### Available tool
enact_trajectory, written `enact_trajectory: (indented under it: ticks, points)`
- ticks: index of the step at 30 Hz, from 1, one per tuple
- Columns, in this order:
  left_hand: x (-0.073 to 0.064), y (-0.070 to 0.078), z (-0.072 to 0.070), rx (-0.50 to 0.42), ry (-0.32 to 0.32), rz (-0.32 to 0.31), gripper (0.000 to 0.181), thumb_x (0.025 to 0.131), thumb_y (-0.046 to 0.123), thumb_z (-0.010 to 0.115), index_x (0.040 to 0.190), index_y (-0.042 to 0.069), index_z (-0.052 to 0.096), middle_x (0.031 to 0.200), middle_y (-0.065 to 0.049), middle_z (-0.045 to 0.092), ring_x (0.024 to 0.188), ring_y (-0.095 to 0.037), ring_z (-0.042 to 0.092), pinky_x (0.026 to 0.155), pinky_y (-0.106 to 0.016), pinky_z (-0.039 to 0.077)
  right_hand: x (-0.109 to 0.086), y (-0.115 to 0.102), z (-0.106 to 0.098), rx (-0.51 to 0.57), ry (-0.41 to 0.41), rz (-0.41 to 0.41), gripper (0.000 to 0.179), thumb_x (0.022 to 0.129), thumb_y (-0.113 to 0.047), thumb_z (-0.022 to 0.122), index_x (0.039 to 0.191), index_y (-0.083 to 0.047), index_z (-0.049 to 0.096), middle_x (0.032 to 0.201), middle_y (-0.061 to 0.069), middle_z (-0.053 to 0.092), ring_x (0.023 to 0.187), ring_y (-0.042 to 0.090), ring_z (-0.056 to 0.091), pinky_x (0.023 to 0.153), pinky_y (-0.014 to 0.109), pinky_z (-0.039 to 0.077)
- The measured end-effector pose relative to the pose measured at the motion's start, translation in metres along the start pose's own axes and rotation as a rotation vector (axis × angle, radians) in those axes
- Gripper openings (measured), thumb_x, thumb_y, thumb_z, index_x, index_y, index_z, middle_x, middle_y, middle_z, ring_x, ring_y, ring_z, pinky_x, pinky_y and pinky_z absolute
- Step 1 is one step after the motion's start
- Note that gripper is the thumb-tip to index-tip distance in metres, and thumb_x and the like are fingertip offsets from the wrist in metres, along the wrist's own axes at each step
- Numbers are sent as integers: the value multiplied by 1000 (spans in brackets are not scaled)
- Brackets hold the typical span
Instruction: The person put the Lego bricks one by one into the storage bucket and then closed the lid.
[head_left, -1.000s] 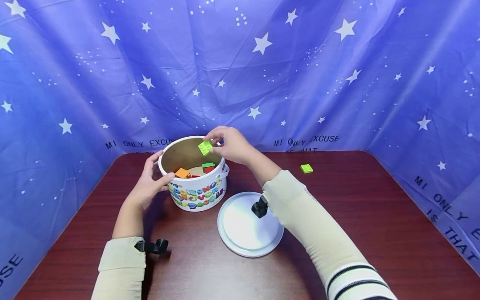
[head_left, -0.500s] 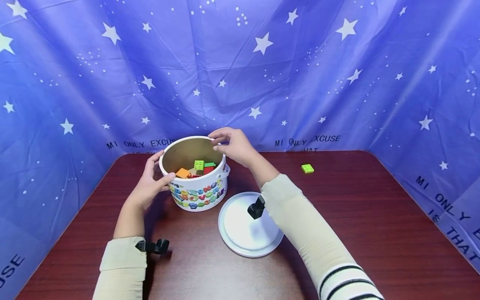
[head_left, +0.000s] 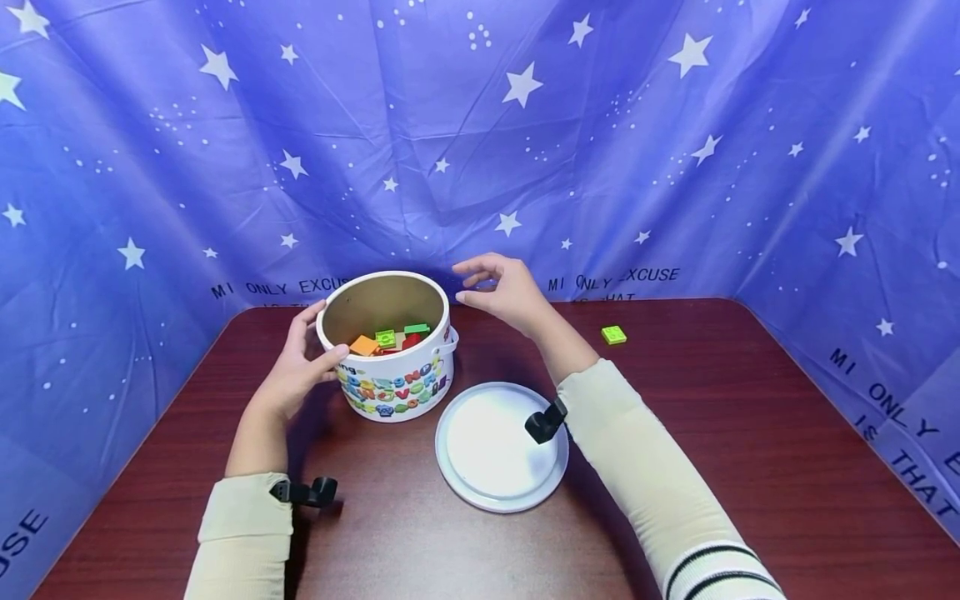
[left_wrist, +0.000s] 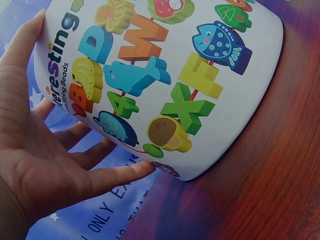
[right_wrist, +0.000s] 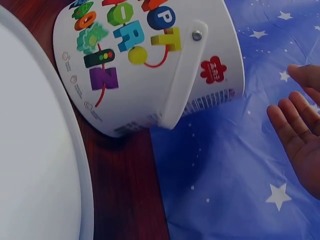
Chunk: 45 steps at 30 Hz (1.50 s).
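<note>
My left hand [head_left: 296,371] holds the left side of a white toy bucket [head_left: 397,389], with the thumb at the front rim and fingers spread along the wall. Printed letters and animals cover that wall in the left wrist view. Inside lie an orange brick [head_left: 364,346], a lime brick [head_left: 386,338], a green brick [head_left: 417,329] and red pieces [head_left: 411,341]; the front wall hides part of the contents. To the right of the rim, my right hand [head_left: 510,292] hangs in the air, apart from the bucket, fingers loosely bent around nothing. Another lime brick [head_left: 613,335] lies on the table's right side.
A round white lid [head_left: 487,450] lies on the dark red table [head_left: 420,550], in front and to the right of the bucket, partly under the right forearm. A blue curtain with stars [head_left: 480,125] hangs behind the table and at both sides.
My right hand let go of a lime brick, which dropped into the bucket and now lies lower among the others. That hand then moved right, off the rim. My left hand stayed put.
</note>
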<state>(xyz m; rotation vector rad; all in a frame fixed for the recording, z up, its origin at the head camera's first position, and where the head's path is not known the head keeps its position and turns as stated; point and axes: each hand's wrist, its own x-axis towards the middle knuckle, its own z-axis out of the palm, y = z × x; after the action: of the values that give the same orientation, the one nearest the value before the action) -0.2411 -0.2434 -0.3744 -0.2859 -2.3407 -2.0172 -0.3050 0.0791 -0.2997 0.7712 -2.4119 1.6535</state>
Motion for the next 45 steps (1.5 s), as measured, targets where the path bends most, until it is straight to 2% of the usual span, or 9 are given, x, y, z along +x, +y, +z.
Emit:
enact_trajectory:
  ticks: [4, 8, 13, 20, 24, 29, 33, 40, 45]
  points:
    - [1, -1, 0, 4, 0, 0, 78, 94, 13, 60, 154, 20, 10, 153, -20, 23, 116, -20, 42, 74, -32, 52, -7, 3, -8, -10, -3, 9, 36, 81, -9, 79, 116, -9, 70, 117, 6, 65, 103, 19, 62, 83, 38, 55]
    - [2, -2, -1, 5, 1, 0, 77, 94, 14, 60, 154, 22, 11, 153, -20, 23, 117, -22, 40, 75, -34, 51, -12, 6, -15, -32, -16, -15, 37, 81, -9, 79, 117, -8, 69, 119, 9, 64, 103, 20, 62, 86, 38, 56]
    - [2, -4, -2, -5, 0, 4, 78, 94, 15, 60, 154, 22, 11, 153, -20, 22, 117, -22, 40, 75, -34, 51, -20, 9, -23, -72, -31, -39, 38, 81, -9, 79, 118, -8, 69, 119, 6, 63, 103, 20, 62, 92, 38, 54]
    - [1, -3, -2, 12, 5, 4, 78, 94, 15, 60, 154, 21, 10, 153, -21, 22, 116, -20, 41, 76, -38, 49, -32, 14, -37, -96, -35, -16, 40, 82, -12, 79, 120, -11, 68, 122, 5, 60, 107, 22, 60, 94, 39, 53]
    - [0, -2, -2, 10, 7, 4, 78, 94, 15, 60, 154, 20, 10, 153, -20, 22, 116, -20, 40, 76, -36, 49, -38, 18, -44, -90, -30, -9, 40, 83, -13, 79, 121, -10, 67, 123, 6, 59, 108, 24, 59, 96, 44, 51]
    - [0, -2, -2, 11, 4, 1, 78, 95, 16, 60, 154, 21, 10, 153, -21, 21, 119, -23, 39, 75, -34, 50, -46, 25, -55, -98, -13, -2, 41, 83, -11, 78, 122, -7, 66, 125, 7, 58, 109, 26, 58, 98, 45, 50]
    - [1, -2, -2, 11, 3, 1, 77, 95, 16, 60, 154, 21, 10, 153, -20, 22, 120, -25, 38, 77, -36, 50, -51, 29, -64, -99, 20, 33, 41, 83, -12, 78, 123, -9, 66, 126, 5, 57, 111, 25, 57, 98, 47, 49]
    - [0, -1, -1, 19, 9, 5, 76, 95, 14, 59, 153, 20, 11, 151, -20, 24, 115, -20, 41, 77, -38, 50, -60, 41, -77, -90, 101, 122, 43, 83, -15, 78, 125, -13, 66, 128, 6, 57, 111, 23, 58, 97, 41, 50]
    - [0, 0, 1, 22, 8, -2, 77, 94, 14, 59, 153, 20, 10, 151, -20, 24, 116, -21, 40, 77, -37, 50, -68, 57, -85, -91, 124, 144, 46, 83, -15, 79, 126, -10, 64, 129, 7, 55, 110, 25, 60, 87, 30, 54]
